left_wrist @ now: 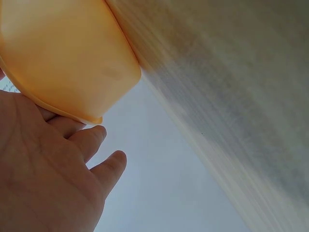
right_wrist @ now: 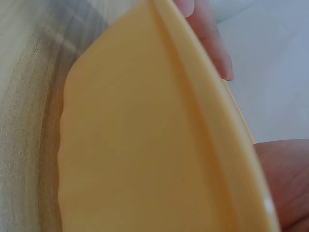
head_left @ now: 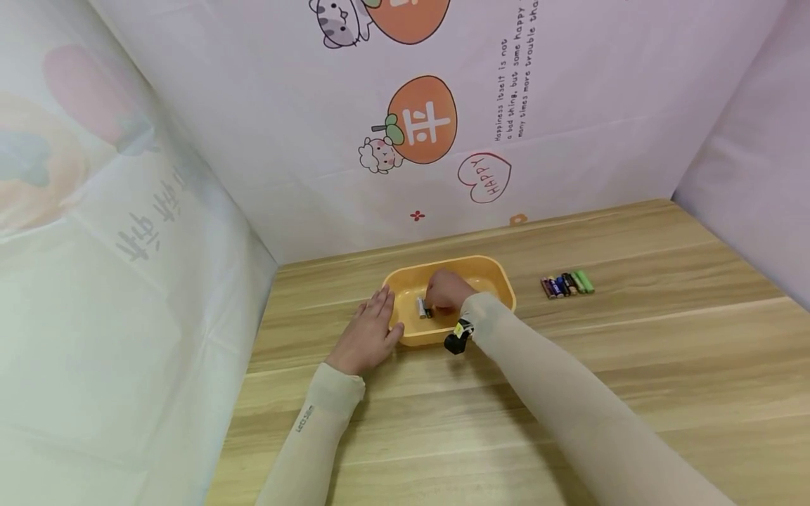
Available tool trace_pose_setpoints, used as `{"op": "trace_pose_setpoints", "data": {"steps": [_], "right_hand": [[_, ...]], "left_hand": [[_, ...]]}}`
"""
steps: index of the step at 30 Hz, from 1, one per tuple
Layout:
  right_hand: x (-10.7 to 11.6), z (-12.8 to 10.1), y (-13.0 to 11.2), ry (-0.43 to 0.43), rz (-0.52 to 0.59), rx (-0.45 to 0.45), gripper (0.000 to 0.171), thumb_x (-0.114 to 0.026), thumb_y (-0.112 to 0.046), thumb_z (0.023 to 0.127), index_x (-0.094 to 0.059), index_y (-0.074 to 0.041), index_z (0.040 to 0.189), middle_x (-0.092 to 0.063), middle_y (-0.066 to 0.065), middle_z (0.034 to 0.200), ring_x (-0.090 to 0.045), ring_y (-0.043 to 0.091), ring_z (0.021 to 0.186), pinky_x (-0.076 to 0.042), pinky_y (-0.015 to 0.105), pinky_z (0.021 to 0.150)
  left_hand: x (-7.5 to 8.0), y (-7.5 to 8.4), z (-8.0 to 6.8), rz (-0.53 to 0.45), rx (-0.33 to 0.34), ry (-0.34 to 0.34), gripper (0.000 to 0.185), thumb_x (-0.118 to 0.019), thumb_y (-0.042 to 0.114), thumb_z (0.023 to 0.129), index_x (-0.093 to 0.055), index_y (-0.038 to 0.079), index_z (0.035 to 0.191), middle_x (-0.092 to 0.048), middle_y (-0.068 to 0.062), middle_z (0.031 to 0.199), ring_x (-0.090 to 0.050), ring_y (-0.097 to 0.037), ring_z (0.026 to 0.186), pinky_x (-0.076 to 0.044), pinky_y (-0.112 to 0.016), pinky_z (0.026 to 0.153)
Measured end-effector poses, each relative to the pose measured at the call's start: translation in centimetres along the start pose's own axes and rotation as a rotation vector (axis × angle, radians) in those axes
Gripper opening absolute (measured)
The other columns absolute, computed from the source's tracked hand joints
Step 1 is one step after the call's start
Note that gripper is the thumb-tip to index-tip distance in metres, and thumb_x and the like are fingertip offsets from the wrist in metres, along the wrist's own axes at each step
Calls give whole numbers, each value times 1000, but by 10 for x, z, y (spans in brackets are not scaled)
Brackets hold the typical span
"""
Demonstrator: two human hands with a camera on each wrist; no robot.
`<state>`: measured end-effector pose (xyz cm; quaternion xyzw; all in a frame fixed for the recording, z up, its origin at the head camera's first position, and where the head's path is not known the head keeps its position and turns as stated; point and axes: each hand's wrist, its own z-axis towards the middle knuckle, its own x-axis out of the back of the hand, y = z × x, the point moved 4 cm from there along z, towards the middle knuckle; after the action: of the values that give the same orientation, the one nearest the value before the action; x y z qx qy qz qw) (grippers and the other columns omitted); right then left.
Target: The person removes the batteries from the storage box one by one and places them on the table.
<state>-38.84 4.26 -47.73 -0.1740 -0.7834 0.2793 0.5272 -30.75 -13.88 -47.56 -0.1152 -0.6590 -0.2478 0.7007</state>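
A yellow-orange plastic basin [head_left: 405, 339] sits on the wooden table. My left hand [head_left: 367, 336] rests on its left rim with fairly straight fingers, the thumb near the front corner; in the left wrist view, the left hand [left_wrist: 53, 159] touches the rim from outside. My right hand [head_left: 448, 289] reaches down into the basin with bent fingers. Beside its fingertips lie a silver-white battery [head_left: 421, 308] and a dark battery [head_left: 429, 313]. The fingertips are hidden, so any grip on the dark one is unclear. The basin wall [right_wrist: 130, 125] covers most of the right wrist view.
To the right of the basin, several batteries [head_left: 567, 284] lie side by side in a row, purple, blue, black and green. A white printed sheet [head_left: 329, 140] rises behind the table, with more sheeting [head_left: 126, 337] on the left and right.
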Motion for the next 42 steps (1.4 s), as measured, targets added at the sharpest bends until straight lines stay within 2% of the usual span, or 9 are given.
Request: {"op": "trace_pose_setpoints", "data": {"steps": [5,13,17,25,29,35,37,42], "right_hand": [[-1,1,-1,11,-4,0,9,-69,-9,83,-71,-5,76,-62,9,62,-51,17,49,-46,29,47],[1,3,7,32,-75,-25,22,-71,-11,79,-62,-8,59,-54,3,50,-48,15,43,-41,27,43],[5,4,14,41,-104,-21,24,-75,-13,75,-62,-8,55,-51,1,46,-46,13,41,-40,27,43],[12,1,24,7,-41,-53,20,-75,-11,76,-66,-3,61,-59,9,54,-51,17,44,-46,30,43],[14,0,28,7,-26,-72,17,-70,-8,75,-64,-6,60,-61,10,58,-55,19,48,-48,30,42],[18,-2,30,40,-70,-19,31,-61,-2,72,-46,-14,48,-48,3,48,-44,16,41,-37,27,38],[19,-2,30,47,-92,-9,32,-60,-1,70,-44,-16,46,-44,1,46,-39,15,40,-33,26,39],[20,0,32,53,-120,-10,33,-60,-2,73,-46,-16,46,-45,0,45,-41,13,40,-33,26,40]], "left_hand": [[0,1,0,9,1,0,65,-37,40,104,-22,1,154,-10,-10,161,-12,-25,147,-17,-47,116],[1,2,0,9,9,-9,65,-37,40,104,-21,2,154,-10,-9,161,-11,-24,147,-16,-46,116],[1,3,0,10,8,-7,65,-38,39,104,-20,1,154,-11,-10,161,-12,-25,147,-17,-46,116],[0,1,0,10,1,7,65,-39,38,104,-20,1,154,-11,-10,161,-13,-26,147,-18,-48,115],[0,1,0,-3,-4,19,65,-39,38,104,-21,0,154,-12,-11,161,-15,-28,146,-19,-49,115],[-2,1,0,-9,4,9,66,-37,39,104,-19,1,154,-9,-10,162,-11,-25,147,-16,-47,116],[-2,0,-1,-7,9,2,66,-36,40,104,-18,1,154,-7,-9,162,-9,-23,147,-15,-46,116],[-3,0,-1,-6,12,-3,66,-37,40,104,-17,2,154,-7,-8,162,-7,-22,147,-14,-46,116]]}}
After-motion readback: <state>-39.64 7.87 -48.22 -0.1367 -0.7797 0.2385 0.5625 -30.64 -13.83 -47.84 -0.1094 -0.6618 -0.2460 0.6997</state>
